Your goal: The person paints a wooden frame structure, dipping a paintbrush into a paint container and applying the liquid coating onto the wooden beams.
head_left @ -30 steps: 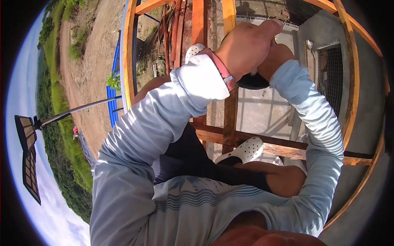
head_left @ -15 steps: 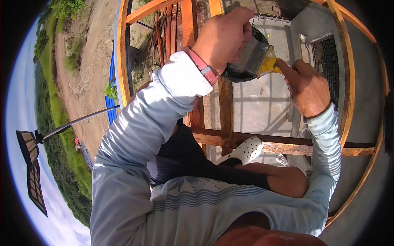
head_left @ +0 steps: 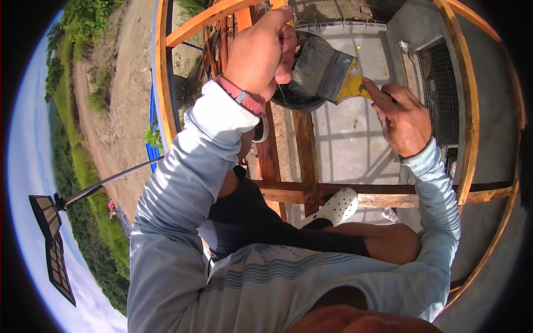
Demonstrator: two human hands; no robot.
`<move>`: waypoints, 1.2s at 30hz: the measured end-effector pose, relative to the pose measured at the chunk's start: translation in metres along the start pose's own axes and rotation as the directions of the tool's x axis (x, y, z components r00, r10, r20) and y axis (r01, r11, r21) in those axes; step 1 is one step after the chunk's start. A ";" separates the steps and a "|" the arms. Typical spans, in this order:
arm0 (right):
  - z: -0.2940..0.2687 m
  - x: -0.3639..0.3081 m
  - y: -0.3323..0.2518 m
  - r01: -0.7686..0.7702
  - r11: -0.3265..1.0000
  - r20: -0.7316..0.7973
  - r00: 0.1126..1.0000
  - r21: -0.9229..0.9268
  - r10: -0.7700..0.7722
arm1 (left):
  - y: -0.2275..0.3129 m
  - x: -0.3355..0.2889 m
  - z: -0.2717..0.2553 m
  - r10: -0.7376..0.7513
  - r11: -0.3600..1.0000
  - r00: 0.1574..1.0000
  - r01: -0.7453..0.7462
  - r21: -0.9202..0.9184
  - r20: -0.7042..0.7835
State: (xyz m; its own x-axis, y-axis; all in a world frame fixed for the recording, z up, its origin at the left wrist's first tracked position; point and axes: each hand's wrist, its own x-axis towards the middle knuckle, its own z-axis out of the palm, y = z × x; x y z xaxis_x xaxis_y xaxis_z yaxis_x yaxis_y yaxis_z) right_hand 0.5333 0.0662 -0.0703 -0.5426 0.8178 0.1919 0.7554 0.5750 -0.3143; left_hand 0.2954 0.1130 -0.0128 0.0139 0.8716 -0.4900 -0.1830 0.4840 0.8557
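High on an orange-brown timber frame (head_left: pixel 308 152), a person in a pale blue long-sleeved shirt (head_left: pixel 266 277) works a wide paintbrush (head_left: pixel 333 72) over the mouth of a round black bucket (head_left: pixel 302 104), both near one o'clock in the view. The right hand (head_left: pixel 402 119), at two o'clock, pinches the end of the brush's yellow handle between thumb and fingers, the bristles pointing toward nine o'clock across the bucket's opening. The left hand (head_left: pixel 260 55), at twelve o'clock, is closed in a fist on the bucket's ten o'clock side, holding it, though the fingers hide the exact grip; a pink wristband (head_left: pixel 241 97) circles that wrist. A white perforated clog (head_left: pixel 340 206) shows at four o'clock, above a gray concrete floor (head_left: pixel 355 141). A wire-mesh opening (head_left: pixel 438 83) stands at two o'clock, a dirt road (head_left: pixel 111 127) runs toward ten, and a panelled lamp (head_left: pixel 53 244) juts out at eight.
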 end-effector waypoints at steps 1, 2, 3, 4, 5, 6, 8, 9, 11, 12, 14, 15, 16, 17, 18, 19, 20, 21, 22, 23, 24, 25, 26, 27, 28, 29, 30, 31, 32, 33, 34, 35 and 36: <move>0.002 0.001 0.003 0.009 1.000 -0.009 1.000 -0.011 -0.010 | 0.002 0.003 -0.006 0.012 0.999 1.000 -0.011 -0.044 0.014; 0.002 0.003 0.003 0.010 1.000 -0.014 1.000 -0.010 -0.010 | 0.003 0.004 -0.011 -0.034 0.998 0.999 0.035 -0.049 0.014; 0.002 0.005 0.001 0.022 1.000 -0.049 0.999 0.000 -0.022 | 0.003 0.005 -0.013 -0.031 0.998 0.999 0.032 -0.045 0.015; 0.002 0.005 -0.001 0.033 0.999 -0.081 0.996 0.011 -0.032 | 0.003 0.003 -0.013 -0.029 0.998 1.000 0.029 -0.048 -0.003; 0.003 0.006 -0.002 0.031 0.999 -0.081 0.996 0.013 -0.030 | 0.002 0.002 -0.014 -0.027 0.998 0.999 0.026 -0.050 -0.020; 0.003 0.008 -0.001 0.034 0.999 -0.051 0.998 0.019 -0.033 | 0.002 0.007 -0.019 -0.015 0.991 1.000 0.015 -0.131 0.001; 0.002 0.008 0.002 0.029 0.999 -0.023 0.999 0.014 -0.029 | 0.002 0.008 -0.018 -0.021 0.991 1.000 0.020 -0.131 -0.004; 0.004 0.006 0.003 0.039 0.999 -0.071 0.997 0.016 -0.037 | 0.002 0.007 -0.016 -0.027 0.991 1.000 0.025 -0.133 -0.013; 0.008 0.004 0.008 0.026 1.000 -0.127 0.992 -0.011 -0.027 | 0.006 0.008 -0.016 -0.043 0.988 0.998 0.049 -0.149 0.044; 0.012 0.004 0.007 0.045 0.999 -0.092 0.995 0.002 -0.044 | 0.006 0.004 -0.019 -0.050 0.988 0.999 0.052 -0.148 0.018; 0.020 0.009 0.006 0.116 0.993 -0.130 0.985 0.002 -0.114 | 0.007 0.002 -0.027 -0.046 0.989 0.999 0.043 -0.143 -0.024; 0.018 0.011 0.009 0.104 0.994 -0.130 0.986 -0.012 -0.105 | 0.008 0.004 -0.027 -0.034 0.988 0.999 0.028 -0.152 -0.039; 0.018 0.012 0.007 0.087 0.996 -0.116 0.990 0.010 -0.085 | 0.010 0.004 -0.030 -0.022 0.983 1.000 0.020 -0.181 -0.007; 0.019 0.013 0.005 0.071 0.997 -0.101 0.993 0.035 -0.067 | 0.011 0.005 -0.032 -0.009 0.977 1.000 0.013 -0.211 0.021; 0.017 0.013 0.008 0.084 0.996 -0.089 0.993 0.010 -0.083 | 0.010 0.006 -0.032 -0.017 0.976 1.000 0.022 -0.216 0.023; 0.016 0.013 0.007 0.095 0.995 -0.082 0.992 0.025 -0.093 | 0.011 0.007 -0.031 -0.026 0.975 0.999 0.030 -0.220 0.020; 0.014 0.014 0.006 0.081 0.997 -0.118 0.990 0.011 -0.079 | 0.012 0.007 -0.028 -0.010 0.979 1.000 0.009 -0.206 -0.004; 0.015 0.015 0.005 0.067 0.998 -0.152 0.986 -0.001 -0.066 | 0.015 0.006 -0.029 -0.008 0.985 1.000 0.009 -0.175 0.007; 0.016 0.017 0.005 0.043 0.999 -0.131 0.990 0.000 -0.043 | 0.017 0.009 -0.030 0.000 0.983 0.999 0.006 -0.184 0.033; 0.017 0.019 0.005 0.051 0.999 -0.121 0.991 0.008 -0.050 | 0.019 0.010 -0.031 0.008 0.981 0.998 0.004 -0.195 0.059; 0.019 0.020 0.005 0.066 0.998 -0.131 0.989 0.006 -0.064 | 0.018 0.006 -0.030 0.001 0.980 0.999 0.009 -0.201 0.047; 0.018 0.021 0.006 0.074 0.997 -0.154 0.985 -0.004 -0.074 | 0.021 -0.001 -0.020 0.017 0.984 1.000 -0.013 -0.179 0.023; 0.018 0.021 0.005 0.075 0.997 -0.157 0.985 -0.005 -0.075 | 0.023 -0.006 -0.015 0.034 0.987 0.999 -0.034 -0.157 0.001; 0.018 0.021 0.003 0.069 0.998 -0.167 0.983 -0.004 -0.068 | 0.026 -0.006 -0.015 0.037 0.987 0.999 -0.037 -0.157 0.002; 0.019 0.022 0.002 0.067 0.998 -0.175 0.982 -0.001 -0.066 | 0.028 -0.006 -0.020 0.023 0.983 1.000 -0.020 -0.181 0.014; 0.020 0.023 0.001 0.070 0.998 -0.176 0.982 -0.003 -0.070 | 0.029 -0.005 -0.022 0.010 0.979 1.000 -0.004 -0.204 0.027; 0.020 0.024 0.001 0.078 0.997 -0.190 0.979 -0.001 -0.077 | 0.030 -0.005 -0.022 0.014 0.979 1.000 -0.008 -0.205 0.026; 0.021 0.023 0.001 0.086 0.996 -0.200 0.976 0.003 -0.084 | 0.027 -0.005 -0.021 0.016 0.977 0.999 -0.010 -0.211 0.029; 0.022 0.023 0.002 0.090 0.996 -0.199 0.976 0.004 -0.087 | 0.026 -0.006 -0.020 0.019 0.976 0.999 -0.012 -0.216 0.032; 0.022 0.022 0.004 0.078 0.997 -0.181 0.981 0.007 -0.075 | 0.025 -0.005 -0.021 0.020 0.976 0.999 -0.013 -0.217 0.030; 0.024 0.021 0.004 0.064 0.998 -0.163 0.985 0.015 -0.061 | 0.025 -0.004 -0.024 0.027 0.975 0.997 -0.011 -0.221 0.068; 0.023 0.021 0.002 0.065 0.998 -0.163 0.985 0.018 -0.061 | 0.025 -0.003 -0.026 0.035 0.974 0.994 -0.010 -0.225 0.108; 0.022 0.021 -0.001 0.007 0.993 -0.104 0.995 0.115 0.005 | 0.026 -0.005 -0.027 0.034 0.975 0.994 -0.010 -0.223 0.105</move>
State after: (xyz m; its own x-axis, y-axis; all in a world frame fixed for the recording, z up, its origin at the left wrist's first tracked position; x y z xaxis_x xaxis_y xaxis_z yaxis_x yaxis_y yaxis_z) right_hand 0.5132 0.0820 -0.0861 -0.4980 0.8186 0.2863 0.7042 0.5744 -0.4174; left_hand 0.2641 0.1191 0.0073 0.1111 0.8909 -0.4404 -0.3976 0.4460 0.8019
